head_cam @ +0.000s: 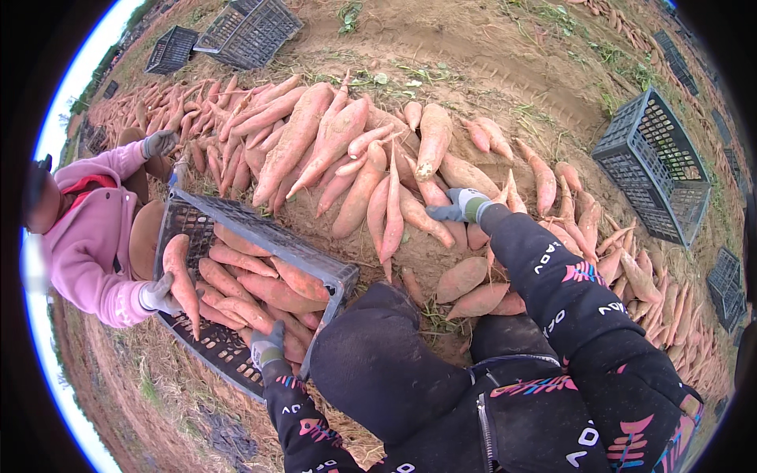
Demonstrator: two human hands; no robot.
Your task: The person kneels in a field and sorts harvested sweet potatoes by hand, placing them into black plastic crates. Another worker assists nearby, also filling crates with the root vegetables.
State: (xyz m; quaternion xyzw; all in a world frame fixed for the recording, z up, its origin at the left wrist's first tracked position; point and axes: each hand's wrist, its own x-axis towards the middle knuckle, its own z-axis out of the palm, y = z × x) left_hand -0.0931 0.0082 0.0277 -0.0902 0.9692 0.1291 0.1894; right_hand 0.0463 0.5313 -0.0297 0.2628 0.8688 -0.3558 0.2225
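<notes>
My left hand (269, 347), in a grey-and-white work glove, is inside a black plastic crate (266, 233) on the ground to my left. It touches the sweet potatoes (248, 313) lying there; its grip is partly hidden. My right hand (464, 206), gloved the same way, reaches into a long heap of soil-dusted sweet potatoes (361, 195) before me. Its thumb and fingers are apart, close around the end of one sweet potato (433, 192). Several loose sweet potatoes (473, 290) lie between my knees and the heap.
Across the crate, a person in a pink jacket (94, 236) holds a sweet potato (180, 278) over it with one gloved hand (159, 294). Another black crate (656, 171) stands at right, and two more (248, 32) lie at upper left. Vine scraps (426, 74) litter the soil.
</notes>
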